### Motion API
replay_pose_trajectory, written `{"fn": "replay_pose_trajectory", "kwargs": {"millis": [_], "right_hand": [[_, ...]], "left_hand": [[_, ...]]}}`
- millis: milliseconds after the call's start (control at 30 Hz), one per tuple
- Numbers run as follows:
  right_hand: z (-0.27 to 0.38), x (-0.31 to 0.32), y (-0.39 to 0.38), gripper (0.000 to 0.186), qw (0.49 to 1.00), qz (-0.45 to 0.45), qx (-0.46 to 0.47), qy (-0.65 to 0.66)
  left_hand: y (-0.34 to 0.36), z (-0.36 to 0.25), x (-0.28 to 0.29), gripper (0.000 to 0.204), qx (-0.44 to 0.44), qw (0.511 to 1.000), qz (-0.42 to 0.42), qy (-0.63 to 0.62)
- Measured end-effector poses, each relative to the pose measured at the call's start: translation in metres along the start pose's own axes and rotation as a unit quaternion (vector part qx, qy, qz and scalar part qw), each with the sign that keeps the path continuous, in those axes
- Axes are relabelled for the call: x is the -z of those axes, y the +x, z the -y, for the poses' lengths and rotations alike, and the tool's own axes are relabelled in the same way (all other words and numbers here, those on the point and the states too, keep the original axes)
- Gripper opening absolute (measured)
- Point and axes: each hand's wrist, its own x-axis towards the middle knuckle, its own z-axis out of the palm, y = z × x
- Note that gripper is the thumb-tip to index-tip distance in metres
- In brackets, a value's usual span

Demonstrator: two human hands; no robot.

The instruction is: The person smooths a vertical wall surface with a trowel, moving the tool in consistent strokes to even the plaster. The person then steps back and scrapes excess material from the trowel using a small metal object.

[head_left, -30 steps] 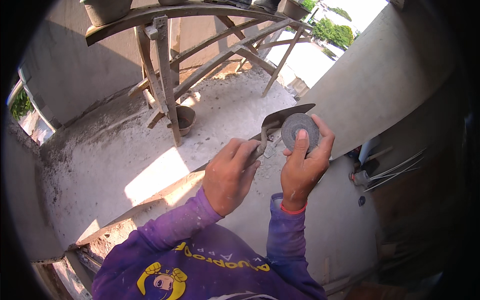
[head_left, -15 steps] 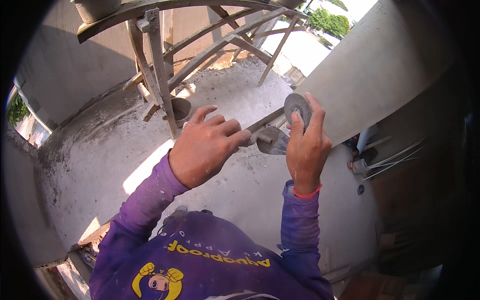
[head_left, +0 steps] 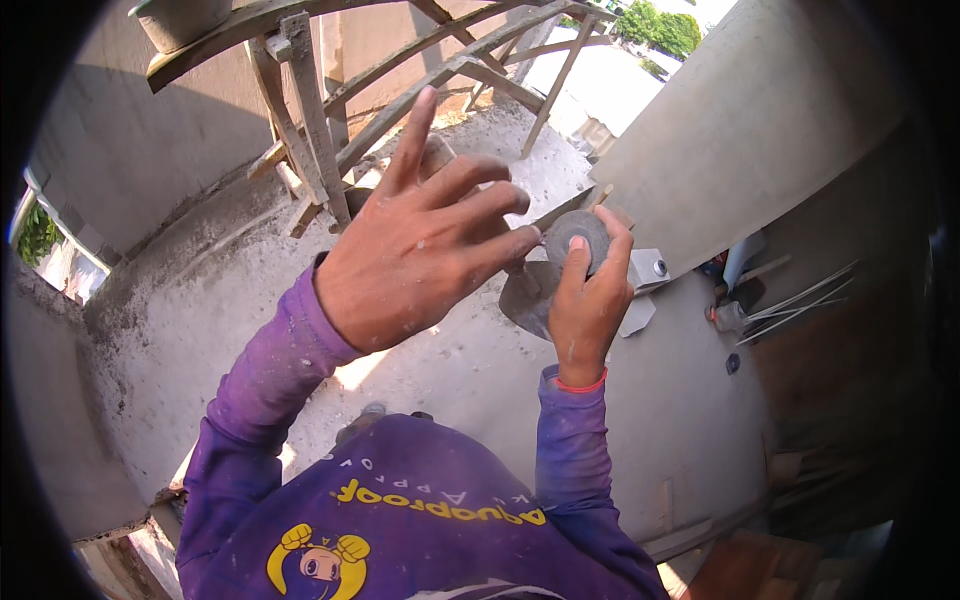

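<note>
My left hand [head_left: 430, 225] is raised at the centre, its outermost finger stretched up and the others bent. A pointed trowel's metal blade [head_left: 525, 300] juts out below those fingers, and the hand seems closed on its handle, mostly hidden. To its right, my right hand [head_left: 590, 300] grips a round dark grey disc [head_left: 577, 235] between thumb and fingers, its flat face toward me. The left fingertips come close to the disc's rim; whether they touch it, I cannot tell. Just behind the right hand shows an angular silvery piece [head_left: 648, 268] with a dark round knob.
A wooden scaffold [head_left: 318, 130] stands ahead on the left, with a bucket [head_left: 180, 22] on its curved top plank. Rough concrete floor [head_left: 200, 330] spreads below. A smooth grey wall [head_left: 760, 130] rises at right, with thin rods [head_left: 805, 305] and tools lying near its foot.
My left hand has come up nearer, with its outermost finger now extended. My right hand has shifted left and slightly down, turning the disc's face toward me. The silvery piece has come into view.
</note>
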Motion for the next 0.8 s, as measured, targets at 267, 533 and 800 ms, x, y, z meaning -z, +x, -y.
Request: {"fn": "replay_pose_trajectory", "kwargs": {"millis": [267, 533, 800], "right_hand": [[0.023, -0.026, -0.019, 0.043, 0.996, -0.039, -0.071, 0.036], [0.034, 0.021, -0.035, 0.038, 0.997, 0.046, 0.020, 0.056], [0.024, -0.006, -0.039, 0.043, 0.968, 0.129, 0.215, -0.030]], "left_hand": [[0.012, -0.039, -0.046, 0.054, 0.380, 0.606, -0.311, -0.625], [0.002, -0.021, -0.043, 0.044, 0.458, 0.532, -0.337, -0.627], [0.009, -0.026, -0.037, 0.042, 0.472, 0.498, -0.329, -0.649]]}}
